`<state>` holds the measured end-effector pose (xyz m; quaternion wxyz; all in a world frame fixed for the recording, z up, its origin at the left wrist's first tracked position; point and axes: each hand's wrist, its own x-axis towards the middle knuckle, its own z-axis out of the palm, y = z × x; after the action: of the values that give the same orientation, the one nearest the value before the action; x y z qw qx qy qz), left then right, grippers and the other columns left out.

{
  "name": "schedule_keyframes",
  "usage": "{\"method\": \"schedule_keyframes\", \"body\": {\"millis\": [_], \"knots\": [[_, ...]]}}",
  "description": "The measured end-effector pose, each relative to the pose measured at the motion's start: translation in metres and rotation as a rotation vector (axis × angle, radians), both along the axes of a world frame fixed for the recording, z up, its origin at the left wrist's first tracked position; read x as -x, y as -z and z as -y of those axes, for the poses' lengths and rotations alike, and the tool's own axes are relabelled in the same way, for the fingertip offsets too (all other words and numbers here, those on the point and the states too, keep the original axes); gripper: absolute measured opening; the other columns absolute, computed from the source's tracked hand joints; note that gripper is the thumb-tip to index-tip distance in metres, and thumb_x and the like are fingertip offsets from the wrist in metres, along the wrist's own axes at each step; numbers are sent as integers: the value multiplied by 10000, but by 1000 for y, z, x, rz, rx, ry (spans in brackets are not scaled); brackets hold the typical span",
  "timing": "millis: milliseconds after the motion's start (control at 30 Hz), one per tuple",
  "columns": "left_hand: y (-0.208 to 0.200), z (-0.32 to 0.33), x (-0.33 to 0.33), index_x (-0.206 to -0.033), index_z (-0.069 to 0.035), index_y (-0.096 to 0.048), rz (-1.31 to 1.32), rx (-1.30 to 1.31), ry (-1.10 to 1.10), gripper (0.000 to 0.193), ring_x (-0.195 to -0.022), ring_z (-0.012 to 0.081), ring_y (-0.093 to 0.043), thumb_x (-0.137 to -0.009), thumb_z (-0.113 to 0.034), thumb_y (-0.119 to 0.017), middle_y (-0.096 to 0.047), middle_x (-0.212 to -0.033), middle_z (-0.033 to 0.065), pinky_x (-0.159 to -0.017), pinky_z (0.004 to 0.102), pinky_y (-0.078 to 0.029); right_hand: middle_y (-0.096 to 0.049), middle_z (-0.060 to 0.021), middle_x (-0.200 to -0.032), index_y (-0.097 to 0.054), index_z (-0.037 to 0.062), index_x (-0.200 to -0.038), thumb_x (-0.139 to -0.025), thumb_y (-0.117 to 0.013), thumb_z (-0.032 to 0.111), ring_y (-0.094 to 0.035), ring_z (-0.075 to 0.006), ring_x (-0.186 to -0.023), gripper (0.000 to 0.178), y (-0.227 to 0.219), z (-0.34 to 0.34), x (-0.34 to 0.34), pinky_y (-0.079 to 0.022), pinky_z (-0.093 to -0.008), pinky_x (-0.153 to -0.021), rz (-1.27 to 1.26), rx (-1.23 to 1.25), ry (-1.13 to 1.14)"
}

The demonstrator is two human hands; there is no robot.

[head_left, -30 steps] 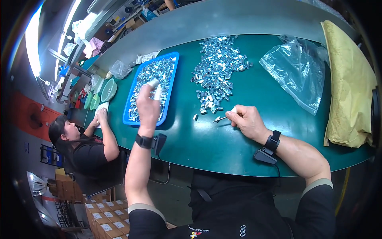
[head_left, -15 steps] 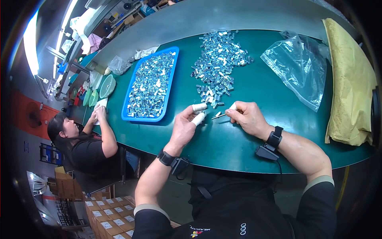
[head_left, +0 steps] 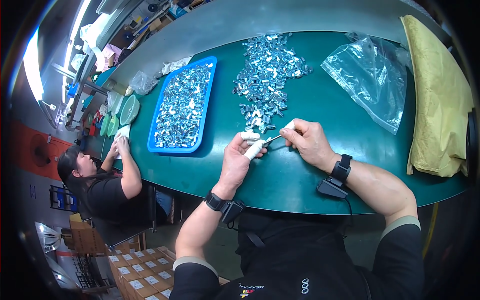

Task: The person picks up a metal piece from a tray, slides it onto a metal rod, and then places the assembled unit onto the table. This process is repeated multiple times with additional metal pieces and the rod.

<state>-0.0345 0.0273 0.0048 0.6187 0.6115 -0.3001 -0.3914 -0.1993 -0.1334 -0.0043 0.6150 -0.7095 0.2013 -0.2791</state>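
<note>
A small silvery metal part [head_left: 268, 140] was pinched between the two hands, just above the near middle of the green surface [head_left: 300, 175]. The left hand [head_left: 236, 161] had its taped thumb and forefinger closed together on the part's left end; the right hand [head_left: 307, 142] was closed on the other end, its taped forefinger tip pressing down on it. The part was too small in this view to tell its exact shape, though it looked like a thin, elongated piece of stamped or bent metal. Judging by its look, it would be light, stiff and somewhat slick, with edges sharp enough to explain the white tape [head_left: 254, 148] on the fingertips; the sensible grip would be a fingertip pinch at its ends, as here.

Just beyond the hands lay a loose heap of similar shiny metal pieces [head_left: 267, 80], stretching toward the far edge of the surface. To its left stood a blue rectangular plastic tray [head_left: 202, 120] filled with more of them. Toward the right edge lay a crumpled clear plastic bag [head_left: 372, 75], and past it a yellowish folded cloth [head_left: 440, 100] hanging over the right end. Each wrist bore a black band. At the left end of the surface another person [head_left: 102, 180] in a dark shirt worked near some green bowls [head_left: 127, 110].
</note>
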Motion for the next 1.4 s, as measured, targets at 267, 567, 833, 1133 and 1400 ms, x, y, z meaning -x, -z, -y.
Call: {"method": "schedule_keyframes", "body": {"millis": [267, 567, 833, 1133, 1400], "knots": [[2, -4, 5, -1196, -5, -662, 87, -5, 83, 214, -895, 121, -699, -982, -15, -660, -739, -1029, 85, -793, 244, -560, -666, -25, -656, -681, 33, -807, -1000, -673, 280, -576, -84, -580, 314, -3, 1, 1, -434, -276, -536, -21, -9, -21], [8, -2, 9, -1183, -2, -677, 149, -13, 121, 218, -918, 101, -696, -969, -38, -695, -743, -1040, 63, -824, 247, -563, -655, -32, -624, -687, 33, -764, -1002, -670, 299, -572, -102, -552, 357, -7, 1, 3, -425, -303, -518, -137, 154, -165], [5, -2, 14, -1167, -5, -686, 254, -48, 131, 212, -914, 87, -687, -963, -58, -711, -749, -1038, 54, -808, 247, -557, -643, -50, -598, -687, 43, -734, -999, -661, 327, -581, -169, -521, 389, -10, -2, 1, -428, -351, -515, -229, 246, -205], [-5, 3, 7, -1139, -8, -693, 316, -36, 128, 187, -900, 89, -684, -962, -65, -709, -750, -1012, 58, -799, 256, -555, -659, -34, -620, -679, 40, -761, -1014, -646, 316, -589, -134, -542, 376, -5, -5, 1, -437, -322, -519, -54, 84, -59], [-64, 15, -127, -1189, -20, -690, 1026, -126, -313, 254, -893, 190, -714, -951, -107, -707, -757, -1006, 95, -831, 330, -551, -672, -26, -657, -671, 38, -784, -1023, -641, 302, -577, -89, -581, 357, -1, 2, 1, -432, -286, -531, -32, 2, -48]]}}
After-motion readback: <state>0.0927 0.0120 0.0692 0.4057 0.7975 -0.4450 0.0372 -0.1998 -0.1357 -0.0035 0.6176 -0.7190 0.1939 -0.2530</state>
